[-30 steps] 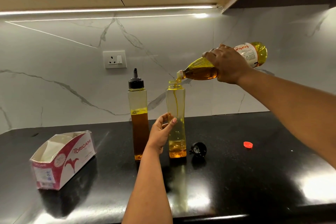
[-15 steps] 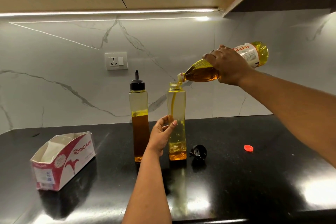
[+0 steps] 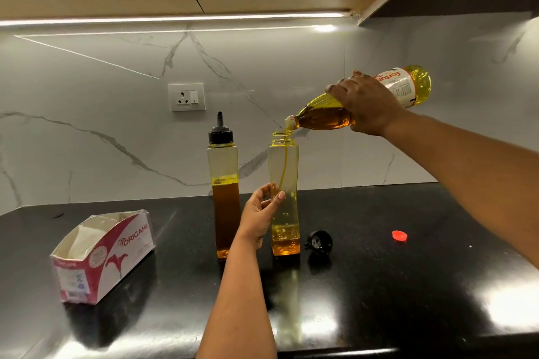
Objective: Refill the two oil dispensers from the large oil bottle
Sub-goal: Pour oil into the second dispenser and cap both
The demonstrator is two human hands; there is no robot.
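Two tall clear oil dispensers stand on the black counter (image 3: pixel 379 285). The left dispenser (image 3: pixel 224 183) wears its black spout cap and is about half full of dark oil. The right dispenser (image 3: pixel 284 178) is uncapped, with a little oil at the bottom. My right hand (image 3: pixel 367 105) grips the large oil bottle (image 3: pixel 329 114), tilted neck-down over the open mouth, and a thin stream of oil runs inside. My left hand (image 3: pixel 259 218) curls round the right dispenser's lower part. Its black cap (image 3: pixel 319 242) lies on the counter beside it.
A small red bottle cap (image 3: pixel 399 235) lies on the counter at the right. An open red-and-white tissue box (image 3: pixel 102 256) sits at the left. A wall socket (image 3: pixel 186 97) is on the marble backsplash, with cabinets overhead.
The oil level in the right dispenser has risen slightly as the pour goes on. Both hands keep their grips; only the view has shifted a little.
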